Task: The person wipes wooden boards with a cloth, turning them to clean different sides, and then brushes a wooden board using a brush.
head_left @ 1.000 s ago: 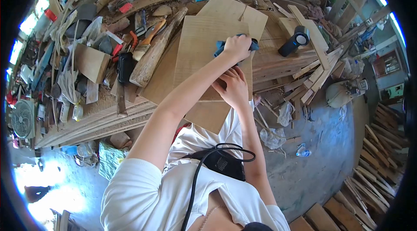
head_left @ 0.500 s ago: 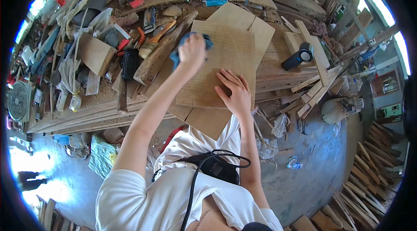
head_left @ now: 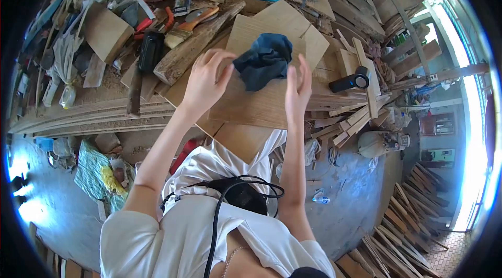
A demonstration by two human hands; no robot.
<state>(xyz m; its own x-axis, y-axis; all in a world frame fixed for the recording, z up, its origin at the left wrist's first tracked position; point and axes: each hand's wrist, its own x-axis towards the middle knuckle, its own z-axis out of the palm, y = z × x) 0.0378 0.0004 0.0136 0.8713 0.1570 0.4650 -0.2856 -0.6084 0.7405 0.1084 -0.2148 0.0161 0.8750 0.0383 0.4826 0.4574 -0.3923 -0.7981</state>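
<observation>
A crumpled dark blue cloth (head_left: 265, 58) is over the upper part of a flat wooden board (head_left: 246, 108), between my two hands. My left hand (head_left: 208, 77) is raised at the cloth's left side, fingers curved and apart, holding nothing. At the cloth's right side my right hand (head_left: 299, 90) is upright with thumb and fingers apart. I cannot tell whether its thumb touches the cloth's edge. Under the board, other thin wooden panels (head_left: 308, 30) stick out at the upper right and toward my lap.
A paintbrush (head_left: 180, 35) and a rough wood beam (head_left: 196, 43) lie left of the board, near a black case (head_left: 150, 50). At the right are a black cylindrical device (head_left: 348, 82) and stacked wood strips (head_left: 361, 118). A plastic bottle (head_left: 321, 199) is on the floor.
My left hand has let go of the bunched cloth and moved down and left; the cloth now spreads wider, farther right. My right hand has lifted off the board. The view has shifted.
</observation>
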